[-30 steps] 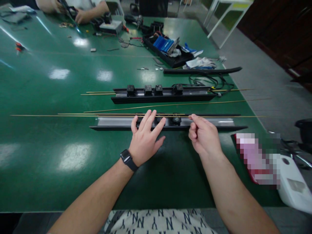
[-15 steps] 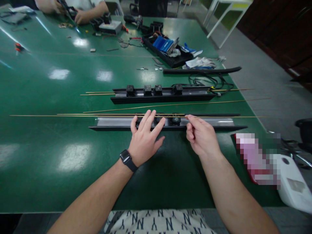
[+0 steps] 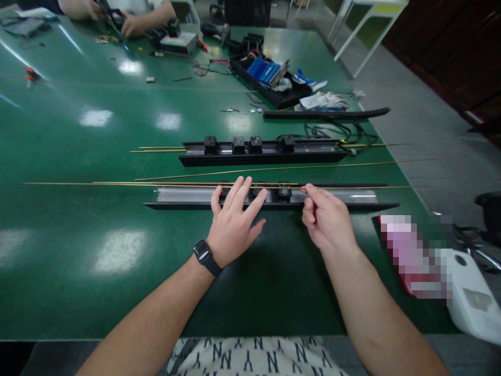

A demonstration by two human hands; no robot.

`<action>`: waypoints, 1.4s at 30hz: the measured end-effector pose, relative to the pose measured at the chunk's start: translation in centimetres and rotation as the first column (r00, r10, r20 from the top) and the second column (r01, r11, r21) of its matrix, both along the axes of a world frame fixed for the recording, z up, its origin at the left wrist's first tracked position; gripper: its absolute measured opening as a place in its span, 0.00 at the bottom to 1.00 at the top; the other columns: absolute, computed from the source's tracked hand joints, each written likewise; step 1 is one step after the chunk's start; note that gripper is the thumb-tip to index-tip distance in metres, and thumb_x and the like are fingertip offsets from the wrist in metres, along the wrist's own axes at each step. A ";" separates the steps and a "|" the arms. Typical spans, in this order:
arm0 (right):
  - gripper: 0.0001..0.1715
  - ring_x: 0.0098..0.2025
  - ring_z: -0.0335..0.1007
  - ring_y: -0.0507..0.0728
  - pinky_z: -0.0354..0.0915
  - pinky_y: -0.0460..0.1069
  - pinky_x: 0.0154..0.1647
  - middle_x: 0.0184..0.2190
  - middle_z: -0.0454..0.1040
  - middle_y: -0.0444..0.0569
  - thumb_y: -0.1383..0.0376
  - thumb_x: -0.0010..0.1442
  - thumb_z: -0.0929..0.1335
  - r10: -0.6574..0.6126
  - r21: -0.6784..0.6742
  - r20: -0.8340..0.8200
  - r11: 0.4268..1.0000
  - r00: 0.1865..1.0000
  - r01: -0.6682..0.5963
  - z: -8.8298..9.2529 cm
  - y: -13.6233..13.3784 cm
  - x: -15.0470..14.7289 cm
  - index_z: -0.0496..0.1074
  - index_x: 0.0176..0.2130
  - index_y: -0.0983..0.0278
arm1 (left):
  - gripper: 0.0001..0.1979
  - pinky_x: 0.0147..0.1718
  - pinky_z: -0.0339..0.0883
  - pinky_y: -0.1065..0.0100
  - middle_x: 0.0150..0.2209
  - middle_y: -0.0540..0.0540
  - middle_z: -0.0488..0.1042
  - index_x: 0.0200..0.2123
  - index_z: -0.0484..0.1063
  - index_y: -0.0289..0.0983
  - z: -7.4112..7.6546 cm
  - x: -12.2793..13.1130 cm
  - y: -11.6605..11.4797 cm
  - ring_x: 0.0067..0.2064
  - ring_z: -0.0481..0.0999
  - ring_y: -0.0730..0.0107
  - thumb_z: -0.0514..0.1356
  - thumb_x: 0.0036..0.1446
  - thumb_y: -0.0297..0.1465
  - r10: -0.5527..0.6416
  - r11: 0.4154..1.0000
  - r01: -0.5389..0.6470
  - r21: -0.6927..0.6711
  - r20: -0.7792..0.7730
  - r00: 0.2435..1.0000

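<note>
Thin brass-coloured rods run lengthwise over a long black rail (image 3: 183, 206) with a pale inner channel. My left hand (image 3: 236, 230), a dark watch on its wrist, lies over the rail's middle, fingers spread across the rods and small black blocks. One black block (image 3: 284, 194) shows between my hands; others are partly hidden beneath my left fingers. My right hand (image 3: 327, 215) is closed in a pinch on one thin rod (image 3: 58, 183), above the right part of the rail. This rod sticks out far past the rail's left end.
Behind lies a second black rail (image 3: 258, 157) with several blocks and rods. A loose rod (image 3: 188, 175) lies between the rails. Farther back are cables, a black strip (image 3: 324, 114) and a black tray (image 3: 287, 99). A white device (image 3: 473, 297) is at right. Another person's hand (image 3: 133, 25) works at the far side.
The pinched rod has slid slightly to the right, its left end now nearer the rail. My right hand has shifted a little rightward with it; my left hand stays in place.
</note>
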State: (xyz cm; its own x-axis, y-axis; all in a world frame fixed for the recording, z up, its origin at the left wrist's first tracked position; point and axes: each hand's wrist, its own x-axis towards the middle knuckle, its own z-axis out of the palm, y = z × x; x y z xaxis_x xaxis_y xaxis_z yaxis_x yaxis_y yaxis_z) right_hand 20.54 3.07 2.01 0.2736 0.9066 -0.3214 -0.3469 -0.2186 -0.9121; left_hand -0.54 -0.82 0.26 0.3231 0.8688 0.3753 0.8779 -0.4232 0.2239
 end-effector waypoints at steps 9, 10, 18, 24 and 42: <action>0.15 0.12 0.54 0.45 0.46 0.40 0.07 0.17 0.68 0.39 0.60 0.54 0.80 -0.019 -0.006 -0.015 1.000 1.000 0.019 0.0 0.1 0.0 0.78 0.34 0.67 | 0.30 0.72 0.40 0.36 0.75 0.33 0.58 0.68 0.67 0.44 0.0 0.0 0.0 0.77 0.56 0.46 0.64 0.65 0.39 0.000 1.000 0.000 -0.003 0.003 1.000; 0.15 0.12 0.54 0.45 0.46 0.40 0.07 0.18 0.68 0.39 0.60 0.54 0.80 -0.015 -0.006 -0.014 1.000 1.000 0.015 0.0 0.1 0.0 0.78 0.34 0.67 | 0.30 0.71 0.40 0.36 0.75 0.33 0.58 0.68 0.67 0.44 0.0 0.0 0.0 0.77 0.56 0.46 0.64 0.65 0.39 0.000 1.000 0.000 -0.004 0.003 1.000; 0.16 0.12 0.56 0.45 0.46 0.40 0.08 0.19 0.70 0.39 0.60 0.52 0.80 0.026 -0.007 -0.009 1.000 1.000 -0.026 0.1 0.0 0.1 0.80 0.38 0.67 | 0.30 0.71 0.40 0.36 0.75 0.33 0.58 0.68 0.67 0.44 0.0 0.0 0.0 0.77 0.55 0.46 0.65 0.65 0.39 0.001 1.000 -0.001 -0.001 -0.002 1.000; 0.14 0.12 0.54 0.45 0.46 0.40 0.08 0.18 0.68 0.39 0.61 0.52 0.80 0.005 0.002 -0.015 1.000 1.000 -0.005 -0.2 0.0 0.0 0.79 0.35 0.67 | 0.30 0.71 0.40 0.36 0.75 0.33 0.58 0.69 0.67 0.44 -0.1 -0.1 0.0 0.77 0.55 0.46 0.65 0.65 0.40 -0.001 1.000 0.001 0.006 -0.003 1.000; 0.13 0.12 0.55 0.45 0.46 0.40 0.08 0.17 0.67 0.38 0.62 0.53 0.79 -0.062 -0.004 -0.008 0.998 0.998 0.062 -0.1 0.1 0.0 0.77 0.33 0.67 | 0.30 0.71 0.40 0.36 0.75 0.33 0.57 0.68 0.67 0.44 0.0 0.0 0.0 0.77 0.54 0.46 0.65 0.65 0.40 -0.002 1.000 0.002 -0.004 0.000 1.000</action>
State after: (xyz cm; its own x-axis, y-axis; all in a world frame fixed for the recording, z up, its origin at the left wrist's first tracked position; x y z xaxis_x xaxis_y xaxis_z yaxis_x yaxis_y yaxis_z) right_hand 20.58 3.18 1.96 0.3269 0.8865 -0.3275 -0.3671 -0.2002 -0.9084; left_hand -0.56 -0.81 0.26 0.3253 0.8693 0.3722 0.8769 -0.4246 0.2252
